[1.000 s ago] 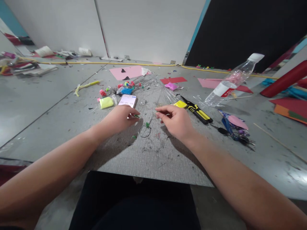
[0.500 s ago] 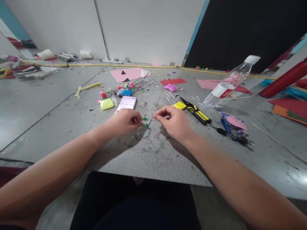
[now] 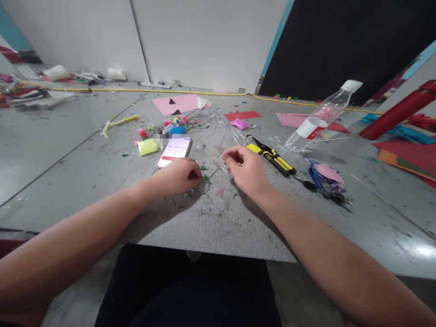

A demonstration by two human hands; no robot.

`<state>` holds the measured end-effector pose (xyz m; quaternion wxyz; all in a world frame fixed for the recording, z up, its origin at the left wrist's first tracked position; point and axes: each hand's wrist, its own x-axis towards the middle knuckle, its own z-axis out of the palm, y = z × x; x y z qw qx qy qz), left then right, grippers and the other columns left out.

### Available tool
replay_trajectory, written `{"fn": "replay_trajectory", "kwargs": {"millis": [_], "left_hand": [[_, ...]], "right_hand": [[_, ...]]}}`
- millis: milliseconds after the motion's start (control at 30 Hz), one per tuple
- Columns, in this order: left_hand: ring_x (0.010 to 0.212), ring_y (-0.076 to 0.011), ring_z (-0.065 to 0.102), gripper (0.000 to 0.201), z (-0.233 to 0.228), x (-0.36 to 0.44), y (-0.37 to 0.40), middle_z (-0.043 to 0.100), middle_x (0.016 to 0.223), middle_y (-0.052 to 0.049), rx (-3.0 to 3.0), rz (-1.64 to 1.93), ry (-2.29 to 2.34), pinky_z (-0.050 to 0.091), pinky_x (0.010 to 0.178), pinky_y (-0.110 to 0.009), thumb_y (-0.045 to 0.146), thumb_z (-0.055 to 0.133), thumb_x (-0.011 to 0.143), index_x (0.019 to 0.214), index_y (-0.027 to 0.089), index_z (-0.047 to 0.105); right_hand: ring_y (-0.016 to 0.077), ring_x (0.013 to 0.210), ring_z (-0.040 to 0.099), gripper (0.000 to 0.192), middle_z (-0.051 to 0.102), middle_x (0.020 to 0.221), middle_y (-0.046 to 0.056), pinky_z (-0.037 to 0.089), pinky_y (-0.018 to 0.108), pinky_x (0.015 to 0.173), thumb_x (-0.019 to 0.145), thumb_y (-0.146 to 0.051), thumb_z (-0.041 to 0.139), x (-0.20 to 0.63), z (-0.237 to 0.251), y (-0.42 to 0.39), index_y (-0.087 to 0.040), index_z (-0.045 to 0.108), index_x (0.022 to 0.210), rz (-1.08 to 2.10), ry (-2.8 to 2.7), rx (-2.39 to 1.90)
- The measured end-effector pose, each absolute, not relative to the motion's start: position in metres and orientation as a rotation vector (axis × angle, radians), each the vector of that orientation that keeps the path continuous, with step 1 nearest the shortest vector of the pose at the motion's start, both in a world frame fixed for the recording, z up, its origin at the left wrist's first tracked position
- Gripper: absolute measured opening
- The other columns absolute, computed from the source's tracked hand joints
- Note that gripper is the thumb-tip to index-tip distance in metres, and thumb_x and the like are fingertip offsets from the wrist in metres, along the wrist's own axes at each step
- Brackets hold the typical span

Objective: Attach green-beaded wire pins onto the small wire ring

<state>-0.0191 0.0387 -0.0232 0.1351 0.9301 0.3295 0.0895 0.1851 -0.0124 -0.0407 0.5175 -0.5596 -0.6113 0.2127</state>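
My left hand (image 3: 181, 175) is closed in a pinch at the left side of a thin wire ring (image 3: 200, 193). Small green clay bits (image 3: 205, 178) sit on the ring, and a straight wire stem runs from it up to the right. My right hand (image 3: 248, 171) is curled, with thumb and forefinger together, just right of the stem's tip. Whether something thin is between those fingertips is too small to tell. Another green bit (image 3: 203, 167) lies beyond the ring. A phone (image 3: 173, 151) showing a timer rests past my left hand.
Yellow-and-black pliers (image 3: 275, 156) lie right of my right hand, with scissors (image 3: 335, 196) farther right. A plastic bottle (image 3: 315, 127) stands tilted in view. Clear wires or sticks (image 3: 235, 131), a yellow clay packet (image 3: 147, 146) and pink paper (image 3: 177, 105) lie ahead.
My right fingertips have moved slightly right, away from the wire stem's tip. The ring and my left hand appear slightly farther left, as the whole view has shifted a little.
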Motion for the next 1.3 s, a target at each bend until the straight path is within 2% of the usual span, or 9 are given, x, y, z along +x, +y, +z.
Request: {"fn": "replay_trajectory", "kwargs": {"millis": [133, 233, 367, 600, 767, 933, 1033, 1167, 1300], "left_hand": [[0.075, -0.0185, 0.059, 0.018, -0.025, -0.022, 0.039, 0.067, 0.087, -0.010, 2.688, 0.311, 0.995, 0.045, 0.069, -0.031, 0.025, 0.056, 0.084, 0.087, 0.015, 0.072], [0.079, -0.0194, 0.061, 0.022, -0.025, -0.023, 0.040, 0.068, 0.093, -0.011, 2.686, 0.291, 0.955, 0.047, 0.074, -0.033, 0.027, 0.058, 0.085, 0.095, 0.015, 0.074], [0.082, -0.0206, 0.063, 0.019, -0.028, -0.020, 0.042, 0.069, 0.089, -0.009, 2.684, 0.271, 0.969, 0.047, 0.076, -0.033, 0.024, 0.056, 0.084, 0.087, 0.017, 0.074], [0.073, -0.0194, 0.061, 0.014, -0.032, -0.019, 0.041, 0.069, 0.082, -0.008, 2.476, 0.403, 1.174, 0.044, 0.065, -0.033, 0.026, 0.052, 0.087, 0.087, 0.017, 0.063], [0.063, -0.0146, 0.059, 0.011, -0.027, -0.016, 0.037, 0.064, 0.070, -0.003, 2.089, 0.534, 1.209, 0.048, 0.061, -0.030, 0.027, 0.057, 0.087, 0.082, 0.017, 0.058], [0.065, -0.0129, 0.059, 0.010, -0.022, -0.011, 0.029, 0.062, 0.074, -0.004, 1.824, 0.699, 1.167, 0.055, 0.061, -0.028, 0.024, 0.060, 0.087, 0.087, 0.014, 0.062], [0.068, -0.0129, 0.060, 0.014, -0.023, -0.011, 0.026, 0.064, 0.078, -0.005, 1.800, 0.747, 1.126, 0.058, 0.060, -0.026, 0.025, 0.060, 0.087, 0.093, 0.014, 0.067], [0.068, -0.0119, 0.061, 0.014, -0.027, -0.011, 0.025, 0.064, 0.075, -0.004, 1.814, 0.764, 1.061, 0.058, 0.058, -0.023, 0.027, 0.062, 0.087, 0.089, 0.016, 0.069], [0.067, -0.0119, 0.061, 0.012, -0.028, -0.010, 0.025, 0.063, 0.073, -0.003, 1.785, 0.749, 1.061, 0.060, 0.061, -0.025, 0.027, 0.062, 0.086, 0.087, 0.017, 0.068]], "right_hand": [[0.0128, 0.058, 0.055, 0.014, 0.063, 0.063, -0.001, 0.046, 0.032, 0.060, 0.082, -0.033, 0.067, 0.186, -0.040, -0.012, -0.020, 0.071, 0.078, 0.568, -1.380, -1.300], [0.0130, 0.059, 0.058, 0.014, 0.068, 0.068, 0.001, 0.049, 0.032, 0.060, 0.078, -0.031, 0.071, 0.186, -0.041, -0.011, -0.018, 0.072, 0.082, 0.606, -1.323, -1.274], [0.0134, 0.058, 0.061, 0.013, 0.071, 0.070, 0.003, 0.051, 0.031, 0.056, 0.078, -0.026, 0.068, 0.185, -0.044, -0.008, -0.016, 0.070, 0.086, 0.646, -1.306, -1.312], [0.0169, 0.071, 0.069, 0.012, 0.072, 0.083, 0.007, 0.047, 0.024, 0.046, 0.083, -0.029, 0.064, 0.183, -0.046, -0.008, -0.017, 0.065, 0.083, 0.726, -1.258, -1.319], [0.0174, 0.074, 0.069, 0.016, 0.073, 0.083, 0.007, 0.050, 0.025, 0.049, 0.080, -0.034, 0.069, 0.177, -0.053, -0.009, -0.019, 0.066, 0.081, 0.928, -1.246, -1.315], [0.0149, 0.069, 0.064, 0.025, 0.073, 0.081, 0.004, 0.053, 0.026, 0.053, 0.074, -0.042, 0.077, 0.172, -0.060, -0.010, -0.020, 0.071, 0.085, 1.056, -1.206, -1.167], [0.0131, 0.062, 0.061, 0.029, 0.073, 0.081, 0.003, 0.051, 0.026, 0.051, 0.073, -0.045, 0.078, 0.169, -0.060, -0.011, -0.021, 0.073, 0.088, 1.079, -1.181, -1.140], [0.0125, 0.061, 0.059, 0.027, 0.071, 0.079, 0.002, 0.052, 0.027, 0.053, 0.073, -0.044, 0.078, 0.167, -0.058, -0.010, -0.021, 0.072, 0.086, 1.040, -1.153, -1.122], [0.0132, 0.061, 0.059, 0.026, 0.071, 0.080, 0.002, 0.052, 0.028, 0.053, 0.074, -0.044, 0.076, 0.166, -0.058, -0.010, -0.021, 0.071, 0.086, 1.019, -1.183, -1.138]]}}
